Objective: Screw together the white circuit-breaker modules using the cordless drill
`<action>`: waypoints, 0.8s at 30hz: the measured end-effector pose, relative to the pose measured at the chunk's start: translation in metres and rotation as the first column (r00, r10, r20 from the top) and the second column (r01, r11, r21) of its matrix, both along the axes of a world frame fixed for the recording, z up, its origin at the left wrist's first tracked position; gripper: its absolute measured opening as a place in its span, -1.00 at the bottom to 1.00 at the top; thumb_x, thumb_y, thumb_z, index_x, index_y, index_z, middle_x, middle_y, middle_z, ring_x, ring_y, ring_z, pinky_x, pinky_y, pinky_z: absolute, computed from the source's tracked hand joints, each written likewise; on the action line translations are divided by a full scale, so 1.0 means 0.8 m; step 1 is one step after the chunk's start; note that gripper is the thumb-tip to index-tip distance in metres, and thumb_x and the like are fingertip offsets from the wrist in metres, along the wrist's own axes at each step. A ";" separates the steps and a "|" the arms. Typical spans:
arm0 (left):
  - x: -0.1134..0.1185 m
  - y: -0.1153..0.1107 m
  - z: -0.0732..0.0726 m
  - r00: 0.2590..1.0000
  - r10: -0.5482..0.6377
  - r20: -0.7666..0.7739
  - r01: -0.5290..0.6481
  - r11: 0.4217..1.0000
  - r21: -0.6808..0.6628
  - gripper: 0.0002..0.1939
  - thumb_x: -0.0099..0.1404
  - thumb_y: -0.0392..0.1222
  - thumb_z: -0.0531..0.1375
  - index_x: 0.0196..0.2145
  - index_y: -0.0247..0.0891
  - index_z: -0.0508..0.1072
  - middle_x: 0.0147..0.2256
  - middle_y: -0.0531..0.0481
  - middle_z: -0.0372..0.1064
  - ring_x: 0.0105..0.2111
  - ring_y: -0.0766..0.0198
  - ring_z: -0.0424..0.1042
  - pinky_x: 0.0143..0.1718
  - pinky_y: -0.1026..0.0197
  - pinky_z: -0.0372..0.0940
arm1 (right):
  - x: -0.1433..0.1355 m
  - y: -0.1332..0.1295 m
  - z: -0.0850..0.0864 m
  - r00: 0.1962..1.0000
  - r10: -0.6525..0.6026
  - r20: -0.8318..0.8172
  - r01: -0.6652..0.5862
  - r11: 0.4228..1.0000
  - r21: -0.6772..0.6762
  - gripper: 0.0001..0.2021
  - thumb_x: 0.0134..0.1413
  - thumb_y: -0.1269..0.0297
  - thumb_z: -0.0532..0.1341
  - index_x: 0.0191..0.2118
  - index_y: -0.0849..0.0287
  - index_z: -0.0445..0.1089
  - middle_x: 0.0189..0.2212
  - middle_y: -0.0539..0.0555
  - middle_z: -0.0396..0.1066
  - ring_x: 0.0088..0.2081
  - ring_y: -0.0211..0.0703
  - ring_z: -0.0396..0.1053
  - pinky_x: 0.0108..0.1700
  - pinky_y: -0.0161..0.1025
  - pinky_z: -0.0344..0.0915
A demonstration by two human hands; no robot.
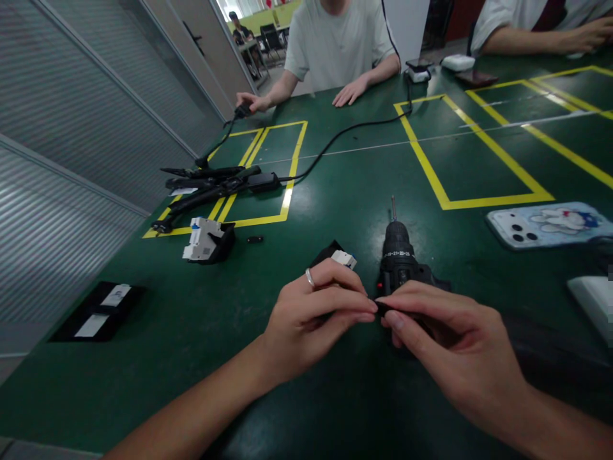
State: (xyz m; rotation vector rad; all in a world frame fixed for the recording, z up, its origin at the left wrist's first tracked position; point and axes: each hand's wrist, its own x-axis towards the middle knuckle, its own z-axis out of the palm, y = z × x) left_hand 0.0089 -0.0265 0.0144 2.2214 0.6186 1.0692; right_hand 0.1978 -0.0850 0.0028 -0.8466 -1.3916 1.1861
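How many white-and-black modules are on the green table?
2. One white-and-black module sits left of the small black bar; the second white-and-black module lies just beyond the left hand, which partly hides it. Others may be hidden behind the hands.

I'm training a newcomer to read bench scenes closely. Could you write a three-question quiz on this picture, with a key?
1. Multiple choice: what do the person's left hand and right hand pinch between them?
a) a phone
b) a small dark piece
c) a cable
2. True or false: the left hand wears a ring.
3. Fill in the blank: the drill lies with its bit pointing ___ the person wearing the camera.

Key: 1. b; 2. true; 3. away from.
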 end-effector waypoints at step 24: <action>-0.002 -0.010 -0.004 0.998 -0.040 0.053 0.040 0.999 -0.007 -0.69 0.09 -0.57 0.25 -0.22 -0.33 0.50 -0.17 -0.15 0.46 -0.18 0.22 0.47 -0.19 0.21 0.43 | -0.009 -0.003 -0.002 0.992 -0.126 0.007 0.121 0.972 0.203 -0.77 0.19 0.61 0.15 -0.14 0.31 0.51 -0.25 0.11 0.25 -0.27 -0.11 0.30 -0.25 -0.30 0.30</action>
